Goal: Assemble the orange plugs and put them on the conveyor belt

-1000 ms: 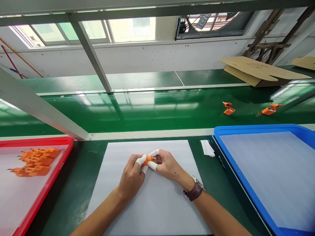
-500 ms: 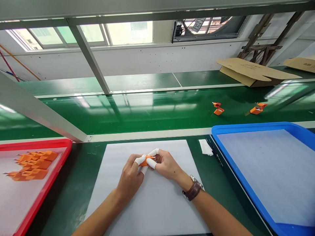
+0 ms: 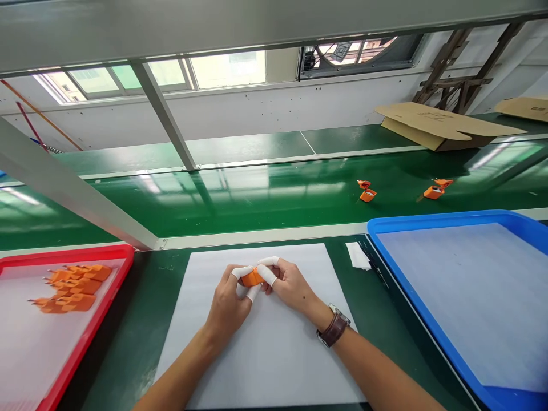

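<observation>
A small orange case (image 3: pixel 252 277) is held between both hands, over a white sheet (image 3: pixel 274 354) on the green bench. My left hand (image 3: pixel 228 297) pinches its left end with thumb and fingers. On the other end, the thumb and fingers of my right hand (image 3: pixel 291 285) are closed. White finger cots cover several fingertips, and they hide part of the case. A watch with a brown strap (image 3: pixel 333 328) is on my right wrist.
At left, a red tray (image 3: pixel 92 317) holds several orange pieces (image 3: pixel 72 288) with thin pointed ends. A blue tray (image 3: pixel 417 297) lined with white stands at right, beside a white scrap (image 3: pixel 358 256). Two opened orange cases (image 3: pixel 367 196) lie on the green belt (image 3: pixel 257 200). Metal posts (image 3: pixel 165 117) rise at left.
Both hands have turned the orange case, so more of its broad side shows. The two cases on the belt have shifted left. My view has tilted slightly.
</observation>
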{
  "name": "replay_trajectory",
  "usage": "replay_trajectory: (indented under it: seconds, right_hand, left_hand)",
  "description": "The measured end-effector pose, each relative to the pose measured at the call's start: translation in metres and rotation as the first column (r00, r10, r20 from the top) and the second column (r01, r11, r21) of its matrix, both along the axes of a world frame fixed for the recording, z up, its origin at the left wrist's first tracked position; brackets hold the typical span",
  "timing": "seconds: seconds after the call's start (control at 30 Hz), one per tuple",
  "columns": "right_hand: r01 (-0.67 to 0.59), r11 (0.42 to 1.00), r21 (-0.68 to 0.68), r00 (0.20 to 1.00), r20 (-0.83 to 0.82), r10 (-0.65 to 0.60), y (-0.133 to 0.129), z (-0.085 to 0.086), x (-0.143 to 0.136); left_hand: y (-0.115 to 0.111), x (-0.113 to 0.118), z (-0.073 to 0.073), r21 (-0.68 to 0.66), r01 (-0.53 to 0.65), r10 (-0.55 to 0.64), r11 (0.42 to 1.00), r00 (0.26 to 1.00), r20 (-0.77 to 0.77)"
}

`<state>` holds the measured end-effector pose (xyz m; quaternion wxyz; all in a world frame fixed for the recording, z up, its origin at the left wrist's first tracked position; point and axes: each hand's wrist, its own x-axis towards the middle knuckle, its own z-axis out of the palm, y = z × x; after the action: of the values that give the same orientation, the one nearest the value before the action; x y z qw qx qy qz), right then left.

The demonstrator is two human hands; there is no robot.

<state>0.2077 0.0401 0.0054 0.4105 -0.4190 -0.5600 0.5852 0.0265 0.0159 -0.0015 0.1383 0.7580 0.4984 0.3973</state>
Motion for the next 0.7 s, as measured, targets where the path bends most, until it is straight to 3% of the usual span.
replay_trajectory:
  seconds: [0.13, 0.23, 0.4, 0.53, 0.7]
  right_hand:
    - [0.069, 0.996, -0.055, 0.992, -0.099, -0.074, 0.002, 0.000, 0.001]
    - [0.092, 0.991, -0.102, 0.980, -0.168, -0.108, 0.004, -0.003, 0.000]
    - [0.090, 0.995, -0.048, 0.993, -0.075, -0.093, 0.003, -0.006, 0.000]
    - [0.062, 0.998, 0.014, 0.998, -0.017, -0.061, 0.003, -0.006, -0.001]
    - [0.049, 0.998, 0.041, 0.999, 0.012, -0.050, -0.001, -0.008, -0.001]
  left_hand:
    - [-0.002, -0.002, 0.004, -0.148, -0.030, 0.051, 0.989, 0.989, 0.136]
    - [-0.002, -0.005, 0.003, -0.268, 0.030, 0.055, 0.963, 0.951, 0.306]
    - [0.002, -0.010, 0.004, -0.381, 0.147, 0.055, 0.913, 0.881, 0.471]
    - [0.003, -0.012, 0.007, -0.399, 0.176, 0.021, 0.900, 0.896, 0.443]
    - [0.002, -0.010, 0.008, -0.307, 0.113, -0.015, 0.945, 0.953, 0.302]
